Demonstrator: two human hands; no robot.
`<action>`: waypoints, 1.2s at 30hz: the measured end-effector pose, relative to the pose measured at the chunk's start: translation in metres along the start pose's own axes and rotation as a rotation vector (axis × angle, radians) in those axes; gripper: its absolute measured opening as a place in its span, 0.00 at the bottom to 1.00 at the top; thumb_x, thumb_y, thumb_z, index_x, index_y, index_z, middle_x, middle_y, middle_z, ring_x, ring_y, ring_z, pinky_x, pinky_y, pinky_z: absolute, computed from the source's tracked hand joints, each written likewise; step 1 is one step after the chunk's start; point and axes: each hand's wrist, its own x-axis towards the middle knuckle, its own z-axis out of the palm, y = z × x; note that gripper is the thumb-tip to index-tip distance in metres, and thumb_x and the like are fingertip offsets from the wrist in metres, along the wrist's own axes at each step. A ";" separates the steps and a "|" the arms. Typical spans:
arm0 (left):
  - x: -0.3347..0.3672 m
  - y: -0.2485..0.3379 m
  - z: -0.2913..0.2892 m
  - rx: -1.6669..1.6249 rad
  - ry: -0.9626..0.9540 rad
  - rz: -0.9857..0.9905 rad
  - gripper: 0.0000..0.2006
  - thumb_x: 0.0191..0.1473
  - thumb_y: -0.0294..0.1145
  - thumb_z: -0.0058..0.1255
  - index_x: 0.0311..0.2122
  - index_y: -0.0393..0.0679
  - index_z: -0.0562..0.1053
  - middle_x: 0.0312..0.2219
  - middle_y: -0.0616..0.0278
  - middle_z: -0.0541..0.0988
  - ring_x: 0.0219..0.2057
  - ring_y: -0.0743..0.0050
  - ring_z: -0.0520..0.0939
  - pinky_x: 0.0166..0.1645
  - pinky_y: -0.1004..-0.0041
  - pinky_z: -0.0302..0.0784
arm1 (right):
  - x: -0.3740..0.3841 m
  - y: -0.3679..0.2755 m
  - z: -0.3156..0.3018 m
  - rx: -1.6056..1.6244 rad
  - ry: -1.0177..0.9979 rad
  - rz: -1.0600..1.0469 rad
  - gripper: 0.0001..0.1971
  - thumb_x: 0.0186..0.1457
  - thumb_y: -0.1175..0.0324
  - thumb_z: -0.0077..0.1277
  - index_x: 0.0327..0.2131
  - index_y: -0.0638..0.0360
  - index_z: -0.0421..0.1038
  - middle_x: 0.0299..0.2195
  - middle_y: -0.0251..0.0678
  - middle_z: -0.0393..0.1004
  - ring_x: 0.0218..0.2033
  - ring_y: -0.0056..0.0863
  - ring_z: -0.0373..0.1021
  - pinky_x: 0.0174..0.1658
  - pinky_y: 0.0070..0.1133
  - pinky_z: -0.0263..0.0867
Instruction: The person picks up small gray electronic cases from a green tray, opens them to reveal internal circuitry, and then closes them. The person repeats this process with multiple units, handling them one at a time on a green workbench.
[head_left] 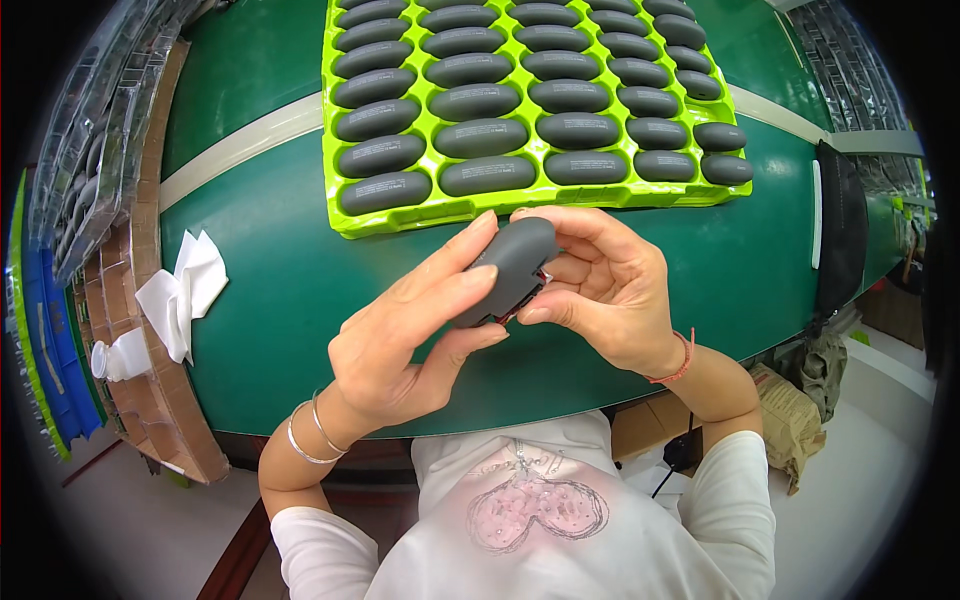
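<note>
Head: grey case (522, 258), perhaps, between hands (395, 345) (622, 300)

Casing I hold (518, 256): dark grey, red specks at one edge
Tray (400, 223): bright lime green
Casings in rows (487, 176): dark grey, most marked with pale print
My table (280, 310): deep green, crossed by a pale band (250, 143)
My shirt (440, 565): white, pink patches ringed in dark scribble
My wrist cord (688, 360): coral red
My bangles (293, 441): silver

A green tabletop (270, 340) carries a lime-green tray (400, 221) toward its far side. A pale strip (250, 150) crosses the surface, showing left and right of the tray. At the left, a folded white cloth (203, 275) lies partly on the green, overlapping a cardboard edge (203, 425).
</note>
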 end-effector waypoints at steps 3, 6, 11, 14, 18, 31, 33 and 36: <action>0.000 0.002 0.001 -0.006 0.007 -0.018 0.22 0.42 0.19 0.62 0.45 0.34 0.72 0.46 0.37 0.74 0.46 0.48 0.79 0.47 0.66 0.78 | -0.001 0.002 0.001 -0.004 0.007 -0.022 0.24 0.49 0.88 0.52 0.51 0.70 0.62 0.49 0.43 0.67 0.47 0.30 0.71 0.48 0.25 0.74; -0.001 0.000 0.000 0.022 -0.007 -0.003 0.21 0.42 0.18 0.61 0.45 0.34 0.72 0.46 0.39 0.75 0.46 0.49 0.79 0.48 0.67 0.78 | -0.002 0.004 -0.002 -0.056 -0.025 -0.036 0.22 0.48 0.87 0.54 0.49 0.69 0.64 0.48 0.42 0.68 0.47 0.29 0.70 0.47 0.24 0.74; 0.005 -0.001 -0.002 0.064 -0.014 0.024 0.20 0.42 0.19 0.62 0.44 0.34 0.73 0.41 0.45 0.79 0.41 0.56 0.82 0.44 0.69 0.79 | 0.004 0.003 -0.001 -0.229 -0.014 -0.085 0.19 0.46 0.85 0.56 0.45 0.66 0.69 0.46 0.39 0.70 0.46 0.27 0.70 0.45 0.22 0.74; 0.001 -0.006 -0.005 0.015 0.004 -0.055 0.21 0.41 0.20 0.63 0.44 0.35 0.74 0.37 0.50 0.80 0.37 0.61 0.82 0.40 0.72 0.79 | 0.004 0.004 -0.001 -0.247 0.003 -0.065 0.17 0.46 0.85 0.56 0.42 0.66 0.70 0.44 0.39 0.70 0.44 0.26 0.70 0.44 0.22 0.74; -0.001 0.000 -0.002 -0.015 0.027 -0.246 0.21 0.39 0.20 0.64 0.43 0.36 0.74 0.36 0.54 0.80 0.34 0.65 0.81 0.39 0.72 0.77 | 0.001 0.012 -0.002 -0.244 0.026 -0.033 0.15 0.46 0.85 0.56 0.40 0.67 0.70 0.41 0.39 0.71 0.42 0.26 0.71 0.44 0.22 0.74; 0.001 0.003 -0.018 0.389 0.032 0.351 0.24 0.27 0.17 0.61 0.37 0.48 0.80 0.35 0.60 0.71 0.28 0.65 0.76 0.34 0.65 0.81 | 0.003 0.007 -0.001 -0.495 -0.067 -0.449 0.24 0.38 0.86 0.56 0.43 0.61 0.70 0.46 0.48 0.67 0.41 0.36 0.71 0.42 0.25 0.69; -0.002 0.003 -0.019 0.370 0.048 0.304 0.23 0.30 0.18 0.64 0.37 0.51 0.80 0.37 0.59 0.71 0.32 0.63 0.77 0.37 0.65 0.81 | 0.006 -0.002 -0.003 -0.287 -0.198 -0.288 0.22 0.42 0.85 0.54 0.45 0.63 0.68 0.51 0.51 0.63 0.46 0.34 0.68 0.49 0.27 0.68; -0.001 0.004 -0.021 0.317 0.031 0.241 0.21 0.36 0.20 0.65 0.40 0.48 0.78 0.42 0.55 0.72 0.41 0.58 0.78 0.42 0.65 0.80 | 0.005 -0.002 -0.005 -0.027 -0.261 -0.119 0.18 0.47 0.83 0.53 0.44 0.66 0.67 0.52 0.49 0.62 0.48 0.31 0.67 0.52 0.29 0.66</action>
